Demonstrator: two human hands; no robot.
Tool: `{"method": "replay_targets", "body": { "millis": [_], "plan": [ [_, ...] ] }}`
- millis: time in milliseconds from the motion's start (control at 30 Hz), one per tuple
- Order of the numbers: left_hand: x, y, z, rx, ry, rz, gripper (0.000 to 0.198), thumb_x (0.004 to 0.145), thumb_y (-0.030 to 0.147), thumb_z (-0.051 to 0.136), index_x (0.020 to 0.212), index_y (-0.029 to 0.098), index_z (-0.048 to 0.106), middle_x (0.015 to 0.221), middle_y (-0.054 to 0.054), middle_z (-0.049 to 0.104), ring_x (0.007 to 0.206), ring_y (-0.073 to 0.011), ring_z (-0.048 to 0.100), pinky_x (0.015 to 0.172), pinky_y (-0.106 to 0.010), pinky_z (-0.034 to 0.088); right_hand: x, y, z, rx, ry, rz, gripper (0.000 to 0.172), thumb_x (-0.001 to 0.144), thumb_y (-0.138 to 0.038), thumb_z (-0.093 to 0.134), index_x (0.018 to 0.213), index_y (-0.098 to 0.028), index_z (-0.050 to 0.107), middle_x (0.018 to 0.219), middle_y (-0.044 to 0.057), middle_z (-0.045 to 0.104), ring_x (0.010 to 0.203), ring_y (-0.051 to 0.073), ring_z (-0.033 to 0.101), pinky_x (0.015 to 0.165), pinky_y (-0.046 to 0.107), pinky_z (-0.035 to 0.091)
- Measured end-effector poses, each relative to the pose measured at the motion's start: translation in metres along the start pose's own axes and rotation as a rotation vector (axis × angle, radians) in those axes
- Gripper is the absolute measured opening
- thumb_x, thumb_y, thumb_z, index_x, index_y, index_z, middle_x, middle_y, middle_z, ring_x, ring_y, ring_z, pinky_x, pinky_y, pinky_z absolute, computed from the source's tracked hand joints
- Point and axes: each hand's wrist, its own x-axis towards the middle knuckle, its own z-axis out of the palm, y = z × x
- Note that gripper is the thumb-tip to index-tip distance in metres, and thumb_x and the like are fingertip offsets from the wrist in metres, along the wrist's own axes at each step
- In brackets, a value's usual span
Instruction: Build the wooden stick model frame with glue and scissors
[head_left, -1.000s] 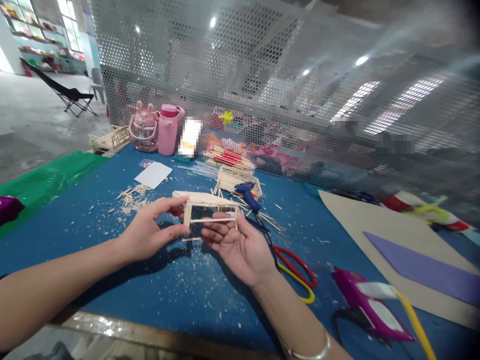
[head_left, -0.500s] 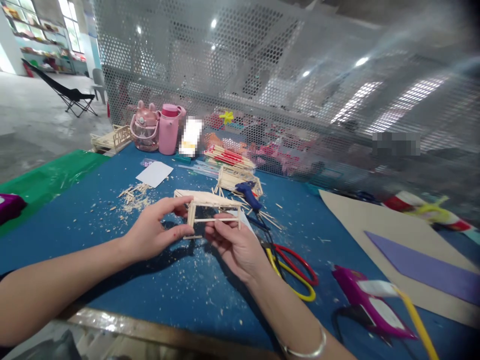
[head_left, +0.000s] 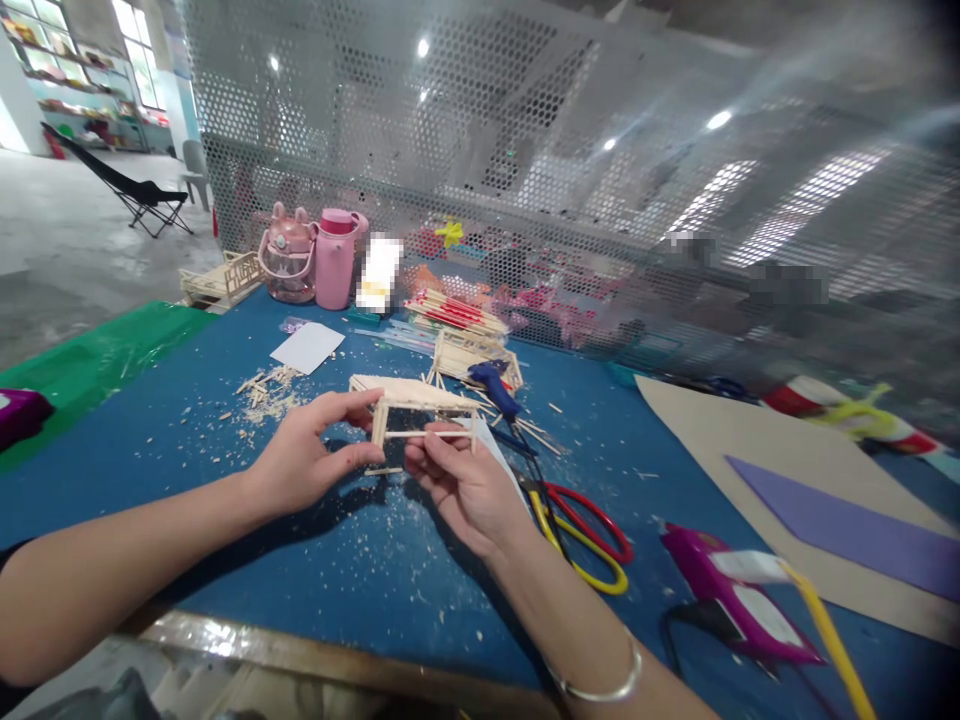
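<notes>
A small wooden stick model (head_left: 420,392) with a flat top and thin legs is held over the blue table. My left hand (head_left: 311,450) pinches its left leg between thumb and fingers. Between the legs runs a thin wooden stick (head_left: 409,434), gripped by the thumb and fingers of my right hand (head_left: 469,485); whether its ends are fixed I cannot tell. Below the model's left leg a short stick (head_left: 384,471) lies apart. Just behind is a blue glue gun (head_left: 495,388), and scissors (head_left: 592,530) with red and yellow handles lie beside my right wrist.
Wood crumbs (head_left: 270,398) and a white card (head_left: 307,347) lie at left. Behind stand a pink bottle (head_left: 334,262), a clear pink jug (head_left: 290,265) and another stick model (head_left: 469,355). A purple tool (head_left: 739,595) with a cord and a purple sheet (head_left: 840,520) are at right.
The stick in my right hand sits slightly higher between the model's legs. My left hand keeps its hold on the left leg. The whole view has shifted slightly.
</notes>
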Motion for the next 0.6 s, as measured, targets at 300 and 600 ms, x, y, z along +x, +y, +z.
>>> {"method": "replay_targets", "body": {
  "millis": [300,600],
  "plan": [
    [-0.001,0.001,0.001,0.011,-0.001,0.002,0.044,0.073,0.030,0.066,0.114,0.019,0.055,0.085,-0.005,0.065,0.078,-0.0150,0.060,0.075,-0.033,0.050,0.000,0.000,-0.002,-0.014,-0.003,0.009,0.027,0.051,-0.020,0.082,0.071,-0.017,0.064,0.061,-0.002,0.068,0.059,0.009,0.064,0.064,0.020,0.052],
    [0.002,0.009,-0.001,-0.108,-0.020,-0.079,0.046,0.074,0.026,0.062,0.117,0.014,0.051,0.079,-0.003,0.065,0.067,-0.0104,0.058,0.067,-0.026,0.051,0.000,-0.013,-0.004,0.032,-0.064,0.124,0.044,0.074,-0.054,0.053,0.076,-0.012,0.067,0.067,0.009,0.069,0.062,0.017,0.064,0.059,0.028,0.049]
  ]
}}
